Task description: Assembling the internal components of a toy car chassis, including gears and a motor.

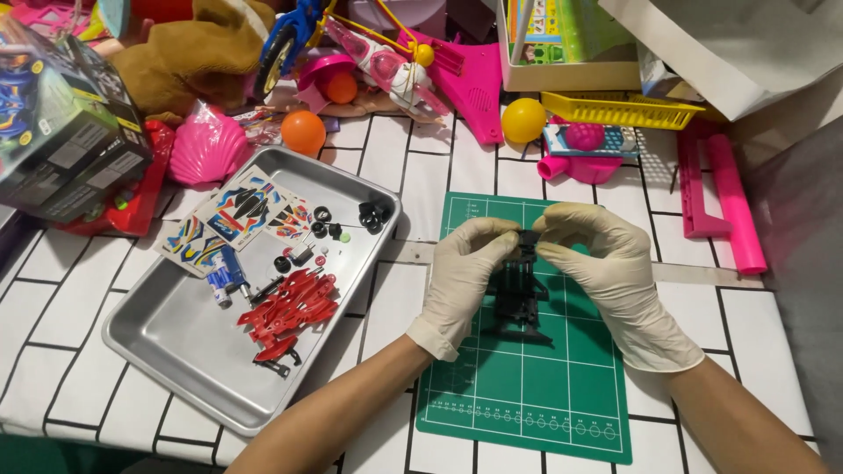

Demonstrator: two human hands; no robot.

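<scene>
Both of my hands wear pale latex gloves and hold a black plastic model-car chassis (pixel 520 294) upright over a green cutting mat (pixel 527 395). My left hand (pixel 461 281) grips its left side, fingertips pinched at the top. My right hand (pixel 615 281) pinches the top end from the right. The chassis's lower end hangs just above the mat.
A metal tray (pixel 176 338) at left holds a red parts sprue (pixel 290 316), small black wheels (pixel 373 215), a blue motor (pixel 226 276) and sticker sheets (pixel 241 211). Toys crowd the far edge: orange balls (pixel 303 132), pink shell (pixel 206 149), yellow basket (pixel 619 110), dark kit box (pixel 61 132).
</scene>
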